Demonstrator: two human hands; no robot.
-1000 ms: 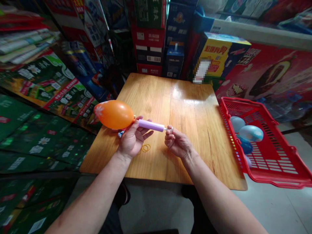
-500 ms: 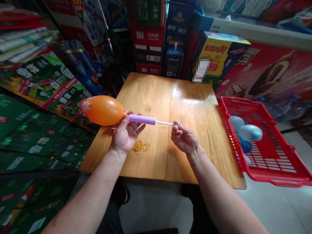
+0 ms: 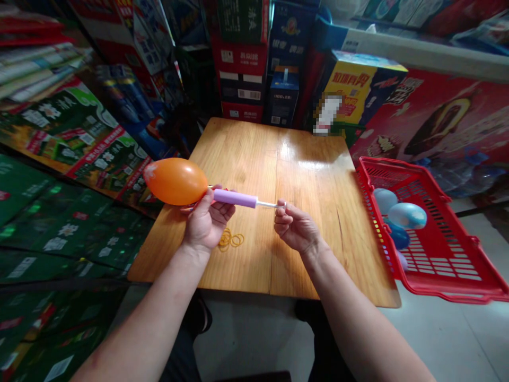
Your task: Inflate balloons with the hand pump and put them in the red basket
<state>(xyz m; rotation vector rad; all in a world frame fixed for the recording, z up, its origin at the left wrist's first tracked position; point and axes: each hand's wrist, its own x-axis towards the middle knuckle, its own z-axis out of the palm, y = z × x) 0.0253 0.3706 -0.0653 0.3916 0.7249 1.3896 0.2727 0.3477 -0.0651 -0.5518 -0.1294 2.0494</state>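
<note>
Beyond the left grip [image 3: 205,223], orange balloon [image 3: 175,181]

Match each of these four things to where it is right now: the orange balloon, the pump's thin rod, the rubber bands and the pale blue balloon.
Things:
1. orange balloon
2. pump's thin rod
3. rubber bands
4. pale blue balloon

Places:
A. in the red basket
B. on the wooden table
C. gripped at its neck by the left hand
D. pinched by the right hand

Pairs: 1-C, 2-D, 3-B, 4-A
</note>
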